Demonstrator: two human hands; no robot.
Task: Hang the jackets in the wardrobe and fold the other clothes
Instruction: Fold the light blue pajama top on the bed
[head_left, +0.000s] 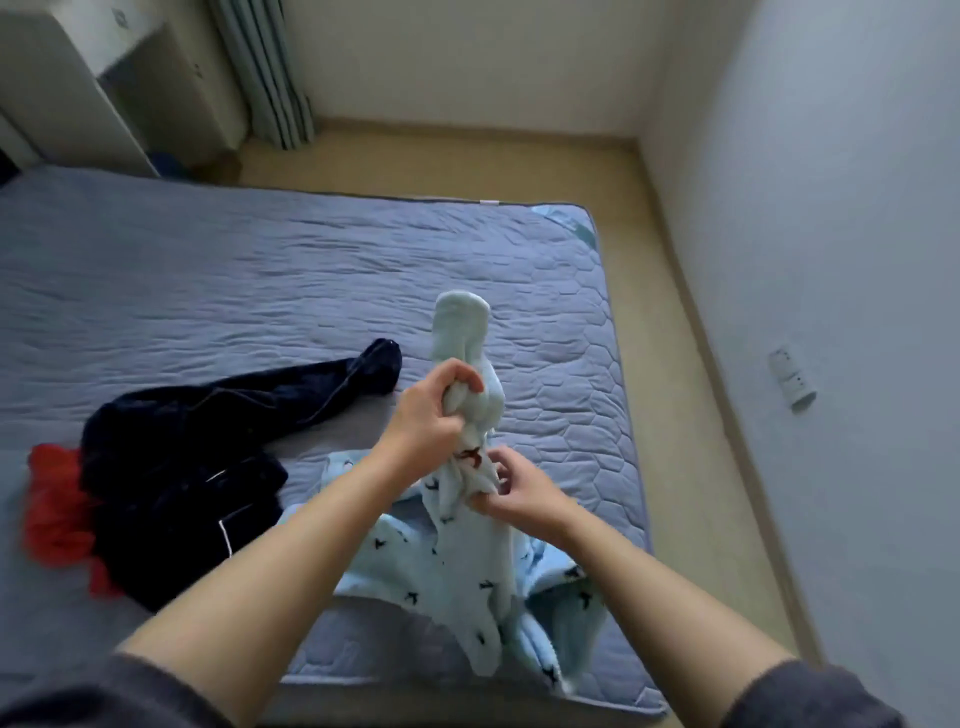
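Note:
A light blue fleece garment (457, 577) with small dark bird prints lies bunched at the near edge of the bed. One plain pale sleeve sticks up toward the far side. My left hand (431, 410) grips that sleeve in a fist, lifting it off the bed. My right hand (511, 491) pinches the bunched fabric just below the left hand. A dark navy garment (208, 452) with thin white piping lies crumpled to the left. A red garment (57, 514) pokes out from under it at the far left.
The bed (260, 291) has a grey-blue quilted cover. A white cabinet (104, 88) and a grey-green curtain (265, 73) stand at the back left. Wooden floor (670, 332) runs along the right of the bed, beside a white wall with a socket (792, 376).

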